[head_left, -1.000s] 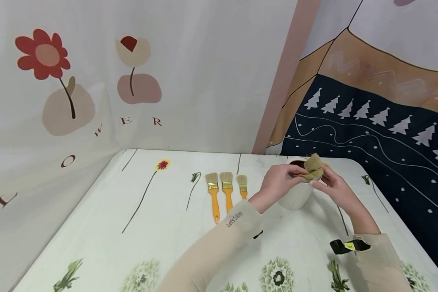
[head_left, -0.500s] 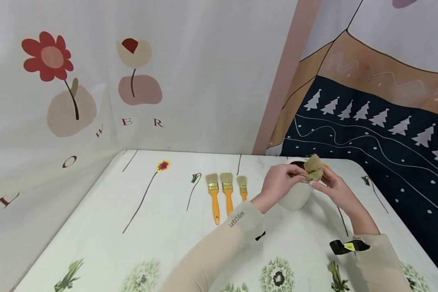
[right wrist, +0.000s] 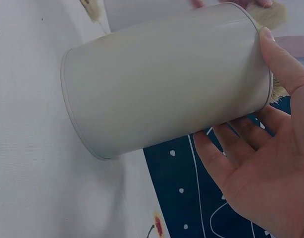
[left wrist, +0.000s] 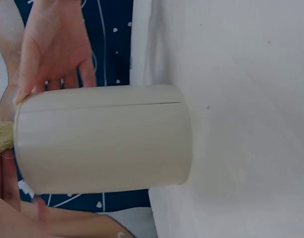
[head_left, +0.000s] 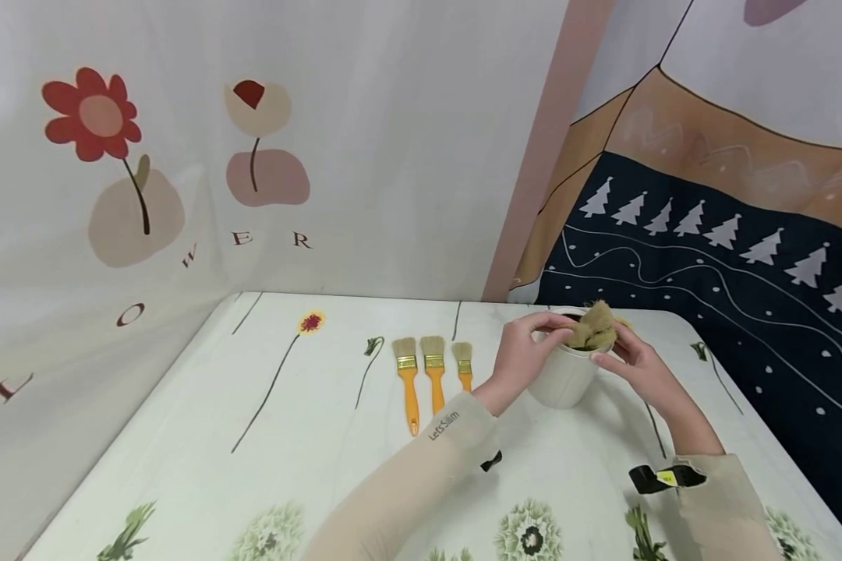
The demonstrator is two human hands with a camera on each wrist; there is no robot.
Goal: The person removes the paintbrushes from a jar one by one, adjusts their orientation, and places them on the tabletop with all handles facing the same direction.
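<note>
A whitish cylindrical canister (head_left: 564, 383) stands upright on the table, with several paintbrushes (head_left: 599, 321) in its mouth, tan bristles up. Only the bristles show above the rim; their handles are hidden inside. My left hand (head_left: 521, 358) is at the left of the rim, its thumb and fingertips pinching bristles (left wrist: 2, 138) of one brush. From the right, my right hand (head_left: 645, 370) holds the canister near its top. In the right wrist view its thumb lies at the rim and the fingers curl along the canister wall (right wrist: 162, 84).
Left of the canister, three paintbrushes with orange handles (head_left: 435, 374) lie side by side, partly behind my left forearm. The flower-print cloth covers the table (head_left: 309, 421). Behind hang a pale flower-print curtain (head_left: 407, 156) and a dark tree-print cloth (head_left: 709, 265).
My left hand has shifted slightly left and its grasp has loosened a little, with the bristles sitting lower at the rim. The right hand keeps its place on the canister.
</note>
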